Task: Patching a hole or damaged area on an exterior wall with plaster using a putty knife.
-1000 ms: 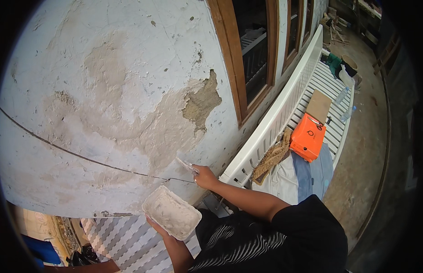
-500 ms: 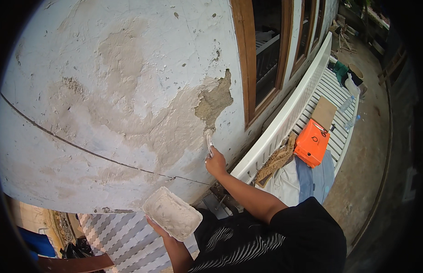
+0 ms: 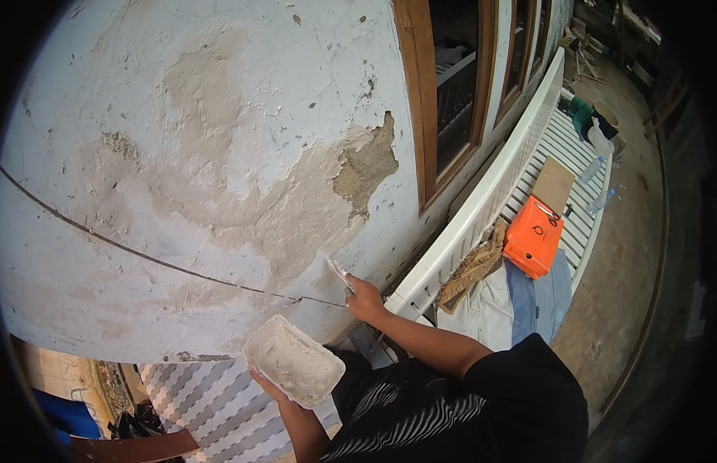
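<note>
My left hand (image 3: 269, 384) holds a shallow tub (image 3: 313, 340) from beneath its near-left side; pale filler coats the tub and lies inside it. In my right hand (image 3: 364, 299) is a putty knife (image 3: 340, 273), its blade smeared white, at the lower part of the wall (image 3: 181, 224). I cannot tell whether the blade touches the wall. Up and to the right of the knife, a rough grey-brown bare patch (image 3: 366, 167) shows where paint and plaster have come away. Smoothed beige filler (image 3: 277, 208) spreads leftward from that patch.
A brown-framed window (image 3: 417, 100) borders the wall's right side. Beside it stands a white slatted bench (image 3: 520, 154) bearing an orange box (image 3: 532, 239), a brown board (image 3: 551, 185), a shaggy tan piece (image 3: 473, 270) and cloths (image 3: 544, 301). A dark cable (image 3: 135, 245) crosses the wall.
My right hand and the putty knife have moved down and slightly left, away from the lower tip of the bare patch. My left hand and the tub have hardly moved.
</note>
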The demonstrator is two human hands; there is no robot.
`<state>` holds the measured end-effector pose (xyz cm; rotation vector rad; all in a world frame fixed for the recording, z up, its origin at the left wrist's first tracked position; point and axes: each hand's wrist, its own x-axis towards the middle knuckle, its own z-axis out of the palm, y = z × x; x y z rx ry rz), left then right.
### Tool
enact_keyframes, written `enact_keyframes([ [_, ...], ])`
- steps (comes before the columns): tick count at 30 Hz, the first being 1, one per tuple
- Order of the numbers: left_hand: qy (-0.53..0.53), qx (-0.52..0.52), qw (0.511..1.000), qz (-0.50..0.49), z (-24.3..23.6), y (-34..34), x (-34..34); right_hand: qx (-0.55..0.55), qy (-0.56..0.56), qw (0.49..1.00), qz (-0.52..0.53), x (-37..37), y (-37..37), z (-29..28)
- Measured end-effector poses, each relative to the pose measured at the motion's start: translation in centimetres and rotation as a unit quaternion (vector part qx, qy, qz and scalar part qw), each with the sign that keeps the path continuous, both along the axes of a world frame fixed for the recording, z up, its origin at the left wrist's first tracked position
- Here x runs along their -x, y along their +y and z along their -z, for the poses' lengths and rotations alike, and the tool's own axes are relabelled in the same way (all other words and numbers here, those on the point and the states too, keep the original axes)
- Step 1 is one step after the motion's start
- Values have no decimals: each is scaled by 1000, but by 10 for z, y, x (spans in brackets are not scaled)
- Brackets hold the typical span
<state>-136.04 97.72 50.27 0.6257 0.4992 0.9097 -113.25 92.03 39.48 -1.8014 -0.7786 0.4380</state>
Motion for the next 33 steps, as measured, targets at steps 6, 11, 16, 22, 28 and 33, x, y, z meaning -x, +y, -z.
enact_keyframes([
  [6,-16,-2,1000,9,-4,-6,2,-23,24,984,173,-67,-15,-11],
  [11,6,20,1000,-23,-7,-3,2,-35,54,963,261,-94,7,-28],
  [16,8,6,1000,-30,-5,0,11,-92,151,945,277,-86,17,-1],
  [22,14,17,999,-47,1,6,18,-166,447,857,193,-100,-7,-29],
  [28,14,23,999,-29,2,1,5,-234,618,743,103,-135,-17,-39],
  [33,10,2,1000,-28,-2,-5,-2,-260,643,705,149,-162,7,-42],
])
